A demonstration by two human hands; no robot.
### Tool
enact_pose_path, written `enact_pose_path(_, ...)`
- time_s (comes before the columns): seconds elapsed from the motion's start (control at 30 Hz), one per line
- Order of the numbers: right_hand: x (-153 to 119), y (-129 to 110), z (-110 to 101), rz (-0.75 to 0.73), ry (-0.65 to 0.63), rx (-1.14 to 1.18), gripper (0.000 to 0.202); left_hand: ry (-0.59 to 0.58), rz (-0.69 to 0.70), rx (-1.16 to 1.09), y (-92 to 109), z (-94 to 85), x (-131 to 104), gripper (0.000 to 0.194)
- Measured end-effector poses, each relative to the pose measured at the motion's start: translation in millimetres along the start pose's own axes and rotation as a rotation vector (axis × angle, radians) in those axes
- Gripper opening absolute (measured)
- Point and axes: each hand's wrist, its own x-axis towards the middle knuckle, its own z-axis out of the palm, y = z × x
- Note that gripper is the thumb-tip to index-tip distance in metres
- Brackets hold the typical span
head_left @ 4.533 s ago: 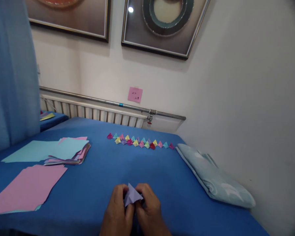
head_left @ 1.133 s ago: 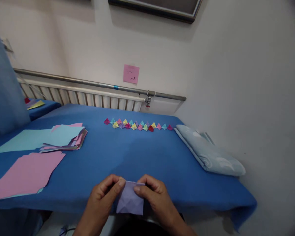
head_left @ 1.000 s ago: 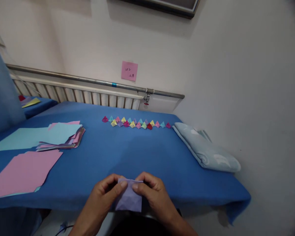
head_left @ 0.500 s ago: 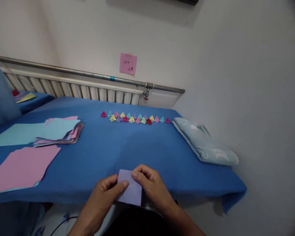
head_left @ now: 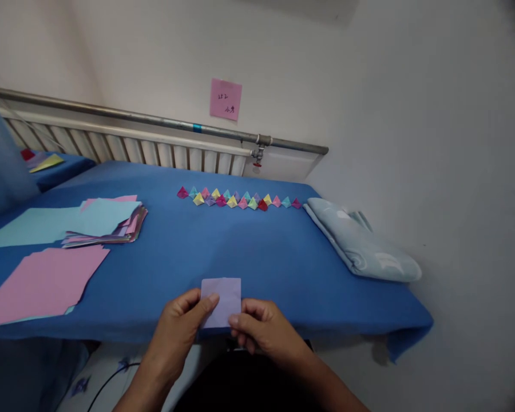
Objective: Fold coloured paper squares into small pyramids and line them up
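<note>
A small lavender square of paper (head_left: 224, 292) with faint creases is held over the near edge of the blue-covered table (head_left: 171, 269). My left hand (head_left: 181, 320) grips its left side, thumb on top. At its lower right corner, my right hand (head_left: 264, 329) pinches the paper between thumb and fingers. Farther back on the cloth, several small folded paper pieces (head_left: 232, 201) in mixed colours lie in two staggered rows.
On the left are a stack of coloured paper (head_left: 103, 220) and pink sheets (head_left: 47, 283). A folded pale green blanket (head_left: 364, 243) lies at the right. Behind the table run a radiator (head_left: 154, 151) and a pipe; a pink note (head_left: 225, 99) is on the wall.
The lavender paper has turned a little and now sits straighter. My right hand has slid from its upper edge to the lower right corner. The view has tilted slightly downward.
</note>
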Motion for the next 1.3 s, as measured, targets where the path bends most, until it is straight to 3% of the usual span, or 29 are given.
enact_pose_path(0.17,-3,-1,-3,-0.014,-0.003,-0.025,0.021,-0.009,-0.041,0.007,2,-4.4,1,0.03)
enact_pose_path(0.4,-2,1,-8,0.004,-0.028,-0.015,0.021,0.022,0.054,0.099,-4,-9.8,0,0.038)
enact_pose_path(0.57,-2,1,-10,-0.001,-0.02,0.001,0.022,-0.127,-0.006,0.146,-3,-9.9,-5,0.037)
enact_pose_path(0.8,0,0,-11,-0.008,-0.042,0.016,0.02,-0.109,0.019,0.213,1,-10.9,-7,0.042)
enact_pose_path(1.03,5,3,-5,-0.044,0.043,0.191,0.023,-0.207,-0.036,0.246,1,-9.9,-7,0.039)
enact_pose_path(1.23,0,-4,-8,-0.045,0.062,0.124,0.013,-0.368,-0.104,0.304,7,-9.4,-5,0.036)
enact_pose_path(1.3,0,-5,-11,-0.071,0.061,0.091,0.012,-0.375,-0.088,0.354,8,-9.6,-5,0.035)
